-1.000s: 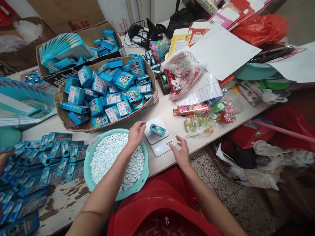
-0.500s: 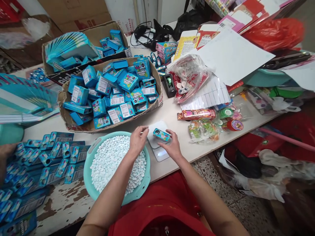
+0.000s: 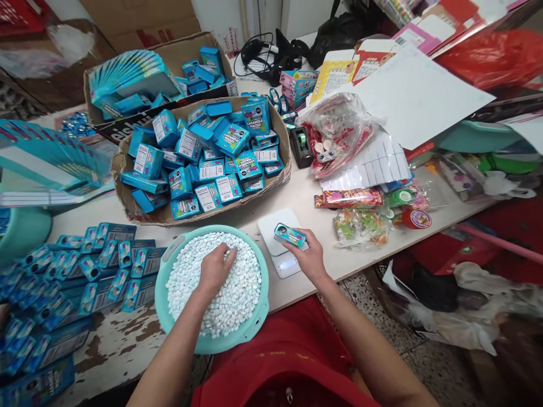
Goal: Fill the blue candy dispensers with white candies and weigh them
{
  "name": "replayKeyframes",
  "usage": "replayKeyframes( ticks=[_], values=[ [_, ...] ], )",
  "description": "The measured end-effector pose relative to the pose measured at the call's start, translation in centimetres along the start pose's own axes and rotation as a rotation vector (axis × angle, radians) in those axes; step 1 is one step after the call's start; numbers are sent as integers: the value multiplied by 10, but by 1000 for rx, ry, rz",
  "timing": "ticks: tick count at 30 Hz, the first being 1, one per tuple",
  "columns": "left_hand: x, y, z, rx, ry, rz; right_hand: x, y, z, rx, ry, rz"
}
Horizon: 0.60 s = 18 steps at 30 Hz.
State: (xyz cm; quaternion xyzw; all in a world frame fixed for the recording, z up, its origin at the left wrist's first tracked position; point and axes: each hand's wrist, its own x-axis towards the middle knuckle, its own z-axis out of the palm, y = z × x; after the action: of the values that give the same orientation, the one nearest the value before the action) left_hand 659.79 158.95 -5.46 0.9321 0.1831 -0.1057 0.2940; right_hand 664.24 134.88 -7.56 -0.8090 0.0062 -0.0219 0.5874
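Observation:
My left hand [image 3: 215, 269] is down among the small white candies [image 3: 190, 299] in a teal colander [image 3: 263, 282], with its fingers curled and the tips on the candies. What it may hold is too small to make out. In my right hand [image 3: 311, 255] is a small blue box [image 3: 289, 235], tilted, with a round dark opening at its left end. The box is over the upper part of a white scale [image 3: 278, 217], whose display is lit.
A cardboard tray [image 3: 139, 217] piled with blue boxes stands behind the colander, another behind it. Rows of blue boxes [image 3: 106, 254] stand at left. A tape dispenser [image 3: 300, 148], a red-and-clear bag [image 3: 339, 135] and wrapped candies [image 3: 360, 226] lie at right. Part of another person's hand shows far left.
My left hand has moved left from beside the scale down into the candies. My right hand still holds the blue box by the scale. The other person's hand has mostly left the view.

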Motion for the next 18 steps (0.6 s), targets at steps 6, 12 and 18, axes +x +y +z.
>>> replayKeyframes(
  ticks=[6,12,18],
  values=[
    [0,-8,-24,-1209,-30,-306,-23,-30,-7,-117,-107,-37],
    [-8,67,-30,-1527,-94,-258,-35,-55,3,-210,-196,-172],
    [-12,120,-5,-1479,149,-4,-35,-63,7,-261,-201,-236]
  ],
)
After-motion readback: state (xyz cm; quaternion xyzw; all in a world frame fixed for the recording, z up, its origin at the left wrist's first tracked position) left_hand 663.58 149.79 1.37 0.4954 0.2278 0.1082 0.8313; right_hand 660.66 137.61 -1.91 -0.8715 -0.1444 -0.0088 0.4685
